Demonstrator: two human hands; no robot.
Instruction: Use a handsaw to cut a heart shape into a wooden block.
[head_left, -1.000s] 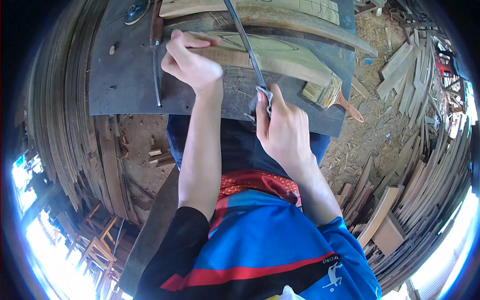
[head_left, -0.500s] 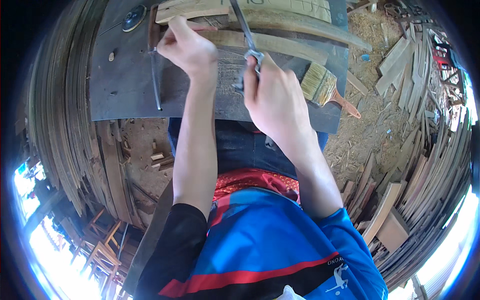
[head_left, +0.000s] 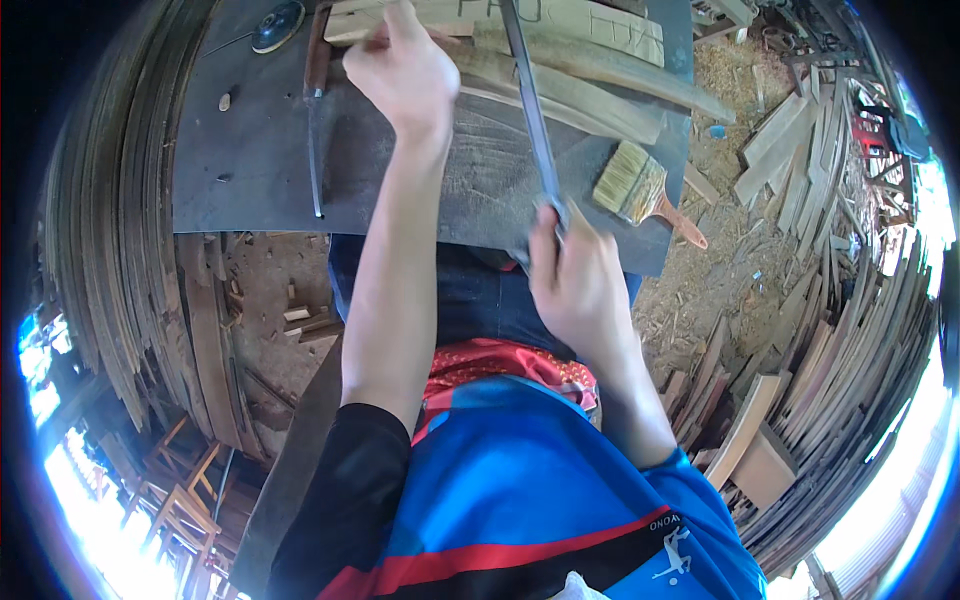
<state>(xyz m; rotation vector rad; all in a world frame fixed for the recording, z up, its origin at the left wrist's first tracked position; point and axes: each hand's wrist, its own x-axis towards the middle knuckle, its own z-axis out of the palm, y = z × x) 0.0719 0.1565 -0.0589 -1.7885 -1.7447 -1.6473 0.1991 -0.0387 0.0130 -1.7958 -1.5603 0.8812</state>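
My left hand point(head_left: 400, 70) is curled over the left ends of pale wooden boards point(head_left: 625, 30) at the top of the dark worktable point(head_left: 240, 160); exactly which board its fingers grip is partly hidden. My right hand point(head_left: 575, 280) is closed round the lower end of a long grey metal bar tool point(head_left: 532, 115), which slants up over the boards, and a metal fitting is partly hidden in that hand. A wide paintbrush point(head_left: 625, 182) lies right of the bar. A thin rod tool with a wooden handle point(head_left: 318, 65) lies left of my left hand.
A round dark device point(head_left: 278, 28) sits at the table's upper left. Long timber stacks point(head_left: 120, 220) line the left side and more planks point(head_left: 850, 370) line the right. Wooden offcuts point(head_left: 305, 320) lie on the dirt floor, and a wooden chair frame point(head_left: 185, 485) stands at lower left.
My right hand went up and then back down toward me with the bar. My left hand rose slightly, and the board under it now lies farther up the table.
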